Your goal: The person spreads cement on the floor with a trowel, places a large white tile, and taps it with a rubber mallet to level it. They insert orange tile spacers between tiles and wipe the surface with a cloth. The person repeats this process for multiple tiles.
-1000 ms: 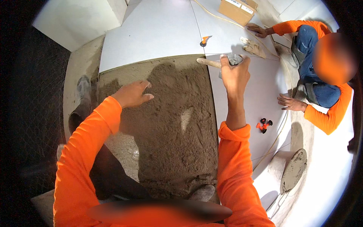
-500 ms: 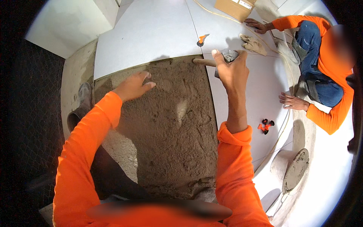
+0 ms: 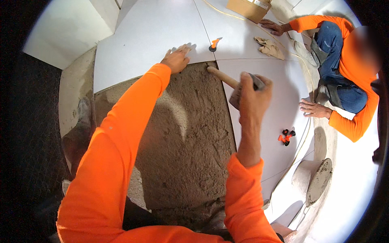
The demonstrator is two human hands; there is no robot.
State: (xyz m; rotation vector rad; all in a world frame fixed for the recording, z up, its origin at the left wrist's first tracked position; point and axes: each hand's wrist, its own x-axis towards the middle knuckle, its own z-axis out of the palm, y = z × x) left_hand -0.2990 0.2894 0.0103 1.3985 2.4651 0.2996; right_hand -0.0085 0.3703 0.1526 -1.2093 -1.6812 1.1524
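Clasping a mallet (image 3: pixel 225 78) with a round, pale wooden handle and a dark grey head, your right hand (image 3: pixel 255 91) has its fingers wrapped about the head rather than the handle. You hold it over the left edge of the white rectangular right-hand tile (image 3: pixel 283 93), and its handle slants away to the left, the end showing over the far right corner of the rough, grey-brown mortar bed (image 3: pixel 182 154). Your left hand (image 3: pixel 177 58) holds nothing: it is palm down, fingers spread, at the near edge of the large white far tile (image 3: pixel 137 44); whether it presses there, I cannot tell.

To the right of your left fingers, an orange-and-black plastic clip (image 3: pixel 213 45) stands at the joint between tiles. Farther right lie crumpled beige fabric gloves (image 3: pixel 269 47), with a brown cardboard box (image 3: pixel 247 10) beyond them. A cluster of orange-and-black clips (image 3: pixel 286 137) lies on the tiling to the right of your right forearm, and nearer you is a pale bucket (image 3: pixel 302 174) of grey mix. At the far right, a co-worker (image 3: pixel 354 77) in an orange top and blue jeans crouches, both hands reaching down toward the floor.
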